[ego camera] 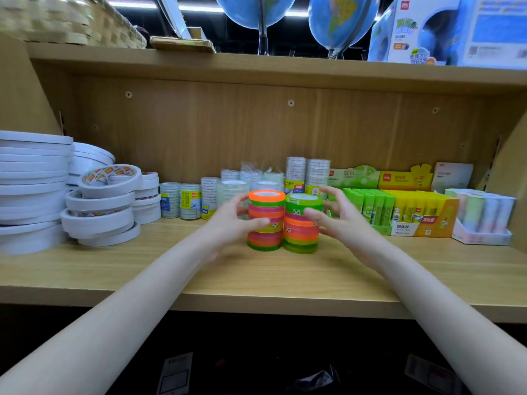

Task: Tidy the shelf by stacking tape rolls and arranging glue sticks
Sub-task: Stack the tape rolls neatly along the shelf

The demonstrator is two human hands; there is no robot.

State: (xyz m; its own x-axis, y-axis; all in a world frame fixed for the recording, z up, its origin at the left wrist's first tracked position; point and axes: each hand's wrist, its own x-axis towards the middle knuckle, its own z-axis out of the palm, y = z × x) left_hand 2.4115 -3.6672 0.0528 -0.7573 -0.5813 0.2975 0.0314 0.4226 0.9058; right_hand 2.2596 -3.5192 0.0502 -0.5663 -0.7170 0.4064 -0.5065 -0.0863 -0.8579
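Two stacks of bright tape rolls stand side by side mid-shelf. The left stack [266,220] has an orange roll on top; the right stack [302,223] has a green one. My left hand [231,220] curls around the left stack from its left side, thumb across the front. My right hand [339,215] curls around the right stack from its right, thumb on the front, fingers behind its top. Green glue sticks [370,206] and yellow glue sticks [416,209] stand in display boxes to the right.
White double-sided tape rolls [99,203] pile at the left, some tilted. Clear tape packs [188,201] line the back. A pastel box [482,218] sits far right. Globes [339,21] and a basket [68,21] stand on the shelf above. The wooden shelf [256,277] front is bare.
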